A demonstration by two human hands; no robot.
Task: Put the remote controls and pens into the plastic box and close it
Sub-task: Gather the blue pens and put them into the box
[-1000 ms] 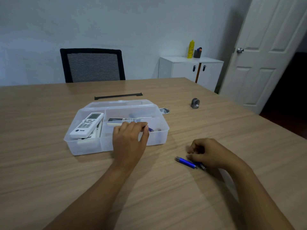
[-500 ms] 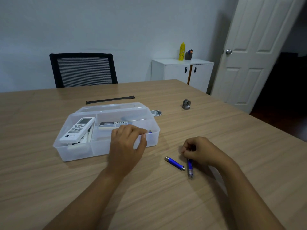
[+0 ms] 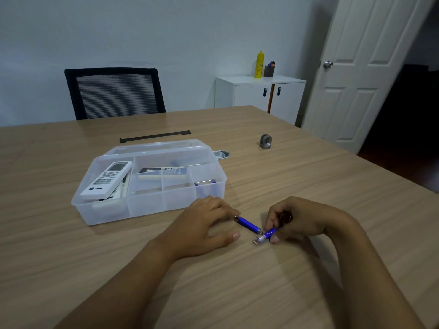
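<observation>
a: we see a clear plastic box (image 3: 152, 205) on the wooden table (image 3: 308, 186); its lid (image 3: 154, 146) lies open behind it; in the big left part sits a white remote (image 3: 107, 178), on top of another one we can hardly see.

b: yes; and a dark and white remote (image 3: 164, 173) lies across the middle parts; in the right part there is a pen (image 3: 204, 182) with a blue end.

a: where is our left hand (image 3: 206, 227)?

b: it rests flat on the table, just in front of the box; the fingers are loose and spread; the fingertips (image 3: 236, 213) touch the end of a blue pen (image 3: 248, 224) that lies on the table; it is not gripping it.

a: and our right hand (image 3: 299, 219)?

b: it is curled tight around a second blue pen (image 3: 264, 236); the silver tip sticks out toward the left hand; the two pens nearly meet, end to end.

a: far off we see a small grey thing (image 3: 265, 141) on the table, a black strip (image 3: 155, 136) behind the box, and a black chair (image 3: 114, 92).
</observation>
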